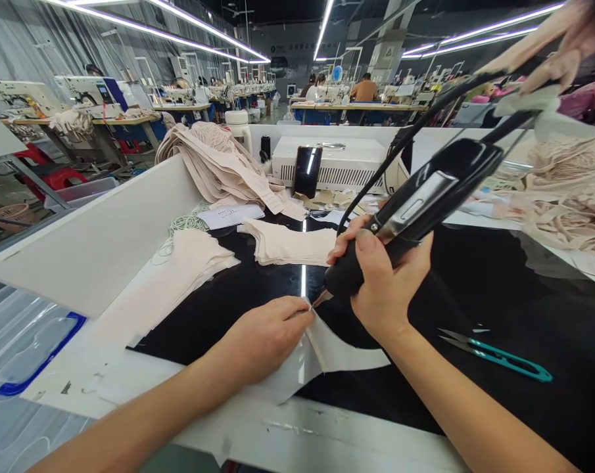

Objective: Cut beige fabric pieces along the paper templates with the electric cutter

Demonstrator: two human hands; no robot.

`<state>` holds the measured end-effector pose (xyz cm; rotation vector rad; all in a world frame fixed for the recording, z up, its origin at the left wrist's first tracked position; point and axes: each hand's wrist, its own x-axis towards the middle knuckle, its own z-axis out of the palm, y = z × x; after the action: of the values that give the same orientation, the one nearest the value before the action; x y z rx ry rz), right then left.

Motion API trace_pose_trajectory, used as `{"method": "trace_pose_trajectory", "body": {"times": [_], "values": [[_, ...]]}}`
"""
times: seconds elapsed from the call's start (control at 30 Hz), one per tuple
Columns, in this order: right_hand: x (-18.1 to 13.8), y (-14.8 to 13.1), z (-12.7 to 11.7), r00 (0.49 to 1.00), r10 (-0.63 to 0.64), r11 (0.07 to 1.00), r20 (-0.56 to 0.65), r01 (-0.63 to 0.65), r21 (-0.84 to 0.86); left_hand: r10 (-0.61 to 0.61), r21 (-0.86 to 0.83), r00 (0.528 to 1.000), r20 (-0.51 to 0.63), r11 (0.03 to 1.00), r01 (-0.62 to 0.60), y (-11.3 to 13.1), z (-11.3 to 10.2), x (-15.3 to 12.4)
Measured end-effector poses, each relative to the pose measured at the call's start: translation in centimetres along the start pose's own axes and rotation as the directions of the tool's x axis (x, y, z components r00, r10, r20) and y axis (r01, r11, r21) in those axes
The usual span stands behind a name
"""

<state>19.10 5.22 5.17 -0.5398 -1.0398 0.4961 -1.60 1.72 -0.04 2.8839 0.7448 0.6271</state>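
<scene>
My right hand (386, 279) is wrapped round a black corded hand tool (420, 197) with a silver lever. Its narrow tip points down and left, close to my left fingertips. My left hand (265, 335) is closed, its thumb and forefinger pinching the upper corner of a pale fabric piece (349, 353) on the black work surface (203, 322). The rest of that piece spreads beneath and to the right of my left hand. Beyond my hands lies a stack of pale fabric pieces (292, 243). Another fabric stack (179, 276) is on the left.
Teal thread snips (504, 361) lie at the right. A phone (307, 171) leans against a white vented box (341, 157) at the back. Heaped pale straps (218, 161) are by the left partition (104, 230). The tool's black cable (400, 144) hangs from upper right.
</scene>
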Motion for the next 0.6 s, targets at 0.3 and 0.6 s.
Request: {"method": "trace_pose_trajectory", "body": {"times": [0.3, 0.6], "values": [[0.0, -1.0, -0.5, 1.0, -0.003, 1.0, -0.005, 0.003, -0.009, 0.009, 0.021, 1.0, -0.026, 1.0, -0.008, -0.3, 0.0, -0.2], [-0.5, -1.2, -0.7, 1.0, 0.006, 1.0, -0.003, -0.006, -0.009, 0.039, 0.047, 0.997, -0.06, 0.998, -0.036, -0.8, 0.2, -0.4]]}}
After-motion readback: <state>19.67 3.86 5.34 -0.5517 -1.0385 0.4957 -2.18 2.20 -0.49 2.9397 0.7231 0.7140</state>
